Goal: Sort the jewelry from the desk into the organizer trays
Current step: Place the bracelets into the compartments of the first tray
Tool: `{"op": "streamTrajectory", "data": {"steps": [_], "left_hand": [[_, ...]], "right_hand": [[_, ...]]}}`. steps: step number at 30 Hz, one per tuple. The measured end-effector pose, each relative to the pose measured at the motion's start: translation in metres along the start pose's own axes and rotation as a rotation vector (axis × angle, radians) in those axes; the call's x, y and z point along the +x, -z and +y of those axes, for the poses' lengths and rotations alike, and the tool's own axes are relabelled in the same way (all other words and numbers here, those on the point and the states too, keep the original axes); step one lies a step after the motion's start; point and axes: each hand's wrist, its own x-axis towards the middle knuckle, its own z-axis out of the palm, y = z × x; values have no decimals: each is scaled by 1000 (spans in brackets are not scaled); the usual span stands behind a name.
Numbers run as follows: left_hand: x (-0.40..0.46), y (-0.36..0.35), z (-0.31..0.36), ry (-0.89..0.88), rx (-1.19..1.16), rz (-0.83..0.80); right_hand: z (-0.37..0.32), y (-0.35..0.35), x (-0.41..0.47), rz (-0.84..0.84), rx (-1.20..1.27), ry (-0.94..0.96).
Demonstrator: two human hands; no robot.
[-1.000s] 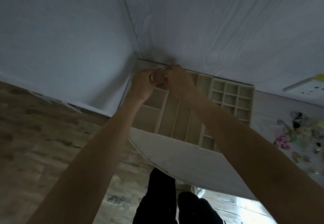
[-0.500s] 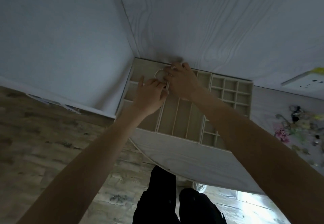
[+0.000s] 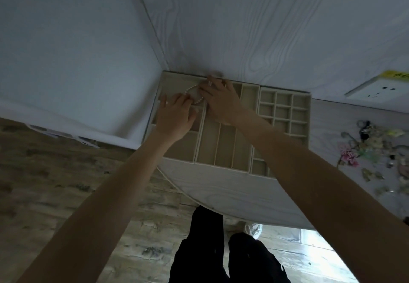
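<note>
White wood-grain desk fills the corner, with beige organizer trays against the wall and loose jewelry well off to the right. Both hands meet over the far-left compartment: left hand spread, right hand fingers extended, both touching a pearl bracelet between them.
</note>
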Motion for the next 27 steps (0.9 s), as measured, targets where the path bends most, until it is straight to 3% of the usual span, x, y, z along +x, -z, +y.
{"op": "streamTrajectory", "data": {"steps": [5,8,11,15,20,24,27], "left_hand": [[-1,27,20,-48,-100,171],[-8,54,65,-48,-293,254],[-19,67,136,-91,-563,222],[-38,55,261,-409,-790,39],[-48,13,395,-863,-592,-202],[-40,-18,487,-793,-461,-370],[-31,-40,542,-686,-300,-388]], "right_hand": [[0,23,-37,191,334,-158],[8,45,-103,427,518,-306],[16,68,-204,511,641,-598],[37,62,-341,518,602,-963],[73,28,-460,453,467,-1235],[109,18,-521,373,380,-1344],[139,5,-547,320,414,-1417]]}}
